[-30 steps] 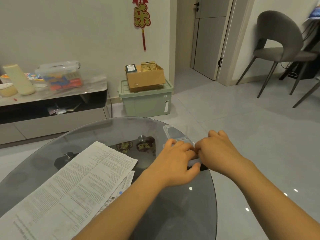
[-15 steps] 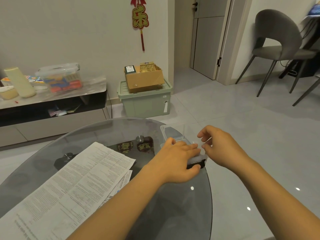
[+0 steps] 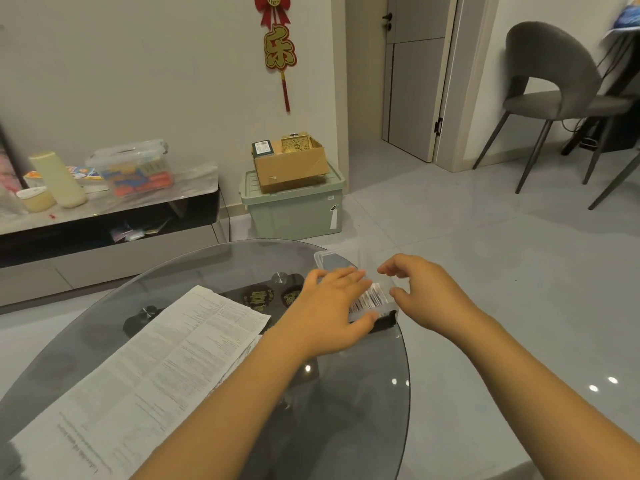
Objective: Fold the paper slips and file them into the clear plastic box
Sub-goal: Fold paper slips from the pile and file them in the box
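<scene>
The clear plastic box (image 3: pixel 372 299) sits at the glass table (image 3: pixel 207 271)'s right edge. The left hand (image 3: pixel 332 313) lies flat on it, fingers straight; the right hand (image 3: pixel 426 296) hovers beside, loosely spread.

Grey chair (image 3: pixel 554 95), tiled floor (image 3: pixel 485 254), white wall (image 3: pixel 138 64)

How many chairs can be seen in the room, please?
2. One grey chair stands whole at the upper right, near the door. Of a second chair only a leg shows at the right edge. More may be hidden outside the view.
</scene>
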{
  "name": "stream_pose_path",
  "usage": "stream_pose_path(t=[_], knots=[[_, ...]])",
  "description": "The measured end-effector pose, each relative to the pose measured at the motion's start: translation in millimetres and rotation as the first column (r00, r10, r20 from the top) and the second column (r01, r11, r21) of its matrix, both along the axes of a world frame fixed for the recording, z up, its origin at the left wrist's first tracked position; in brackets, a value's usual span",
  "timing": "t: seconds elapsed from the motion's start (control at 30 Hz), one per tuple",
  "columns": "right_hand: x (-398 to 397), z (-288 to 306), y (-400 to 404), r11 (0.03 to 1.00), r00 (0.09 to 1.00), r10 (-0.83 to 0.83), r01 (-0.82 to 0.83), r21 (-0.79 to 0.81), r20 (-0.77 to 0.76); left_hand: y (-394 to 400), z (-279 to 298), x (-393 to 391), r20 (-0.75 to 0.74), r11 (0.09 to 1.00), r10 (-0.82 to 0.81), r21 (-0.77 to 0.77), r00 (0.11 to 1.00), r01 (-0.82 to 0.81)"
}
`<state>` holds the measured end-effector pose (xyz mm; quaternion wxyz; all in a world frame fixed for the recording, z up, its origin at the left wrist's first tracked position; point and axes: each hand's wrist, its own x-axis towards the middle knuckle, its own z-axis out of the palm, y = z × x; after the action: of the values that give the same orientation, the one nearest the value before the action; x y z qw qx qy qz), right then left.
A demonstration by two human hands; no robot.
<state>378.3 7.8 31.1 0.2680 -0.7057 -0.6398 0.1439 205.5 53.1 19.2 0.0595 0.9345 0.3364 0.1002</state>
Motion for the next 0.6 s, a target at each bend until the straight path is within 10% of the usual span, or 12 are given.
stream_pose_path(t=[0.6], knots=[[-112,-14,-35,0.907,0.909,0.416,-0.416,0.066,0.017,-108,-18,-129,0.094,0.896,0.444,-0.043,0.891,-0.442]])
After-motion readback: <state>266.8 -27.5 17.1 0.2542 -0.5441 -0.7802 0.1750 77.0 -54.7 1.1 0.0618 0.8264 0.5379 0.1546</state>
